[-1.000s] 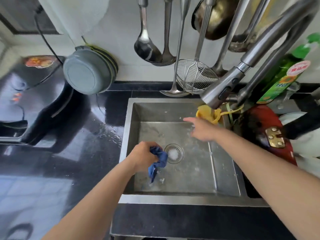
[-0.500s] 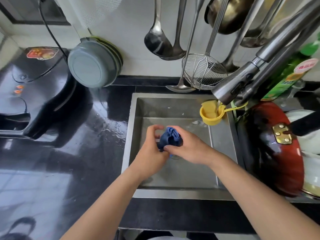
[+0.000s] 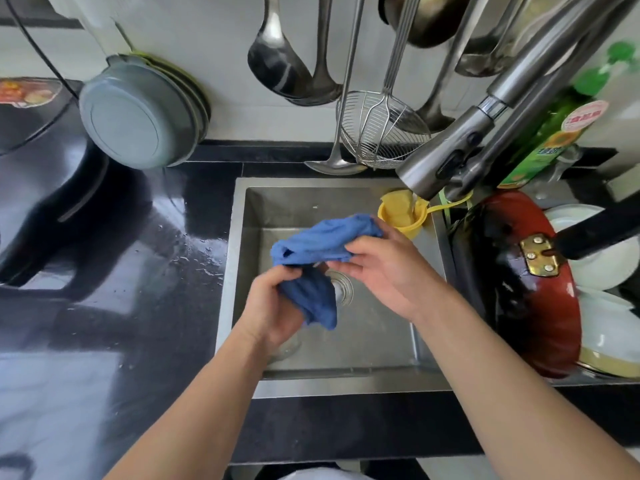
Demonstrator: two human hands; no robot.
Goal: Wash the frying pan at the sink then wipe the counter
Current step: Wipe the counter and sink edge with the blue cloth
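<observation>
The red frying pan stands on its side in the rack just right of the sink; it looks washed, though I cannot be sure. A moment ago the blue cloth was a tight ball; now it is being pulled open over the sink, likely for wiping the wet black counter; the left hand grips its lower part with curled fingers; the right hand pinches the top edge, fingers only loosely bent.
</observation>
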